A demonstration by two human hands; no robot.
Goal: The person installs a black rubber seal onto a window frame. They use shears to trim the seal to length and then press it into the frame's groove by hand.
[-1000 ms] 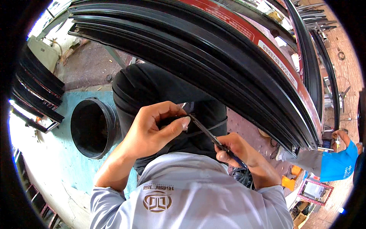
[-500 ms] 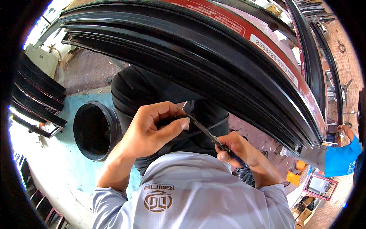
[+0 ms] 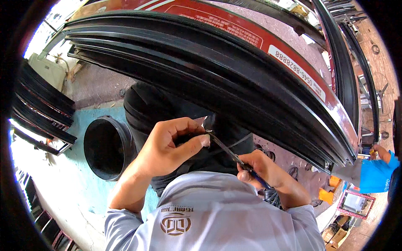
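Observation:
My left hand (image 3: 167, 140) is closed in a pinch, thumb against fingers, on a thin black rubber strip (image 3: 239, 142). Part of that strip loops across my lap; the rest is hidden by the fingers. My right hand (image 3: 257, 167) is wrapped round slim scissors (image 3: 226, 149) with dark metal blades and a dark blue handle. Their tip meets the strip at my left fingertips. Below my right wrist lies a bundle of thin black strips (image 3: 272, 195). Just beyond both hands stretches a stack of long black profiles (image 3: 197, 62), over my knees.
A black bucket (image 3: 105, 148) stands left of my leg. More black profiles (image 3: 42, 102) are stacked at far left. A red panel (image 3: 234, 29) borders the long profiles. At right are a co-worker's blue sleeve (image 3: 379, 173), an orange object (image 3: 326, 195) and a small framed panel (image 3: 356, 203).
The view has shifted slightly, so the bucket and my hands sit a little lower. Both hands keep their holds, with the scissors' tip still at my left fingertips. The co-worker's arm moved slightly.

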